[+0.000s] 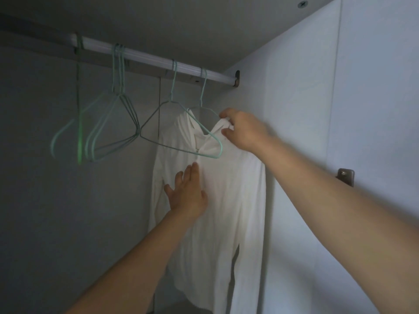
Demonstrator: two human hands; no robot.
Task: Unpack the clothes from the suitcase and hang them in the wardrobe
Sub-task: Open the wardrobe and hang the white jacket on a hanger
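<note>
Right hand (246, 132): thumb and fingers are closed in a pinch on a bunch of shirt (226, 200) fabric at the right shoulder, beside the collar.

Left hand (189, 193): grasping nothing. The fingers are straight and laid flat against the shirt's front, just below the neck opening.

Shirt: white and long-sleeved. It is hung on the hanger (202, 91) nearest the right end of the rail (147, 57), inside the wardrobe (294, 109). The left shoulder is seated. The right shoulder is bunched under the pinch and is judged not yet spread over the wire.

Handling, as judged:
- The cloth is thin, soft and light, and folds under its own weight, so it offers no stiffness to push against.
- It may slide on smooth wire; the shoulder seams or collar are the points to take hold of, with the wire steadied.
- No fragility is indicated, though a hard pull could tip the hanger.

Empty hanger (158, 142): a second pale green wire frame is hooked just to the left. Its right arm crosses in front of the shirt's neck and could snag the cloth.

Spare hangers (113, 123): a cluster is hung further left on the rail, well apart from the shirt.

Hinge (345, 176): a metal fitting is fixed to the right wall.

Markings: no brand, label or legible writing is found on any item. The suitcase is not in view.
</note>
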